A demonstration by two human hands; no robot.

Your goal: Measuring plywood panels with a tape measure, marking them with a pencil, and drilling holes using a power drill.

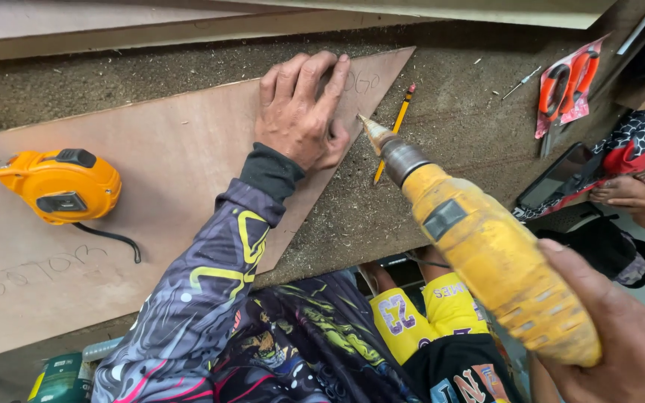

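Observation:
My left hand [301,112] lies flat, fingers together, on a thin plywood sheet [166,172] near its pointed right end. My right hand [625,336] grips the rear of a yellow power drill [487,246]. The drill's bit points up and left, its tip just off the plywood's slanted edge, close to my left thumb. The plywood rests on a dusty brown workbench [427,149].
An orange tape measure [60,185] sits on the plywood at left. A yellow pencil [394,131] lies on the bench beside the drill tip. Red-handled scissors in packaging [567,88] and a phone [561,179] lie at right. Another person's bare foot [636,190] shows at the right edge.

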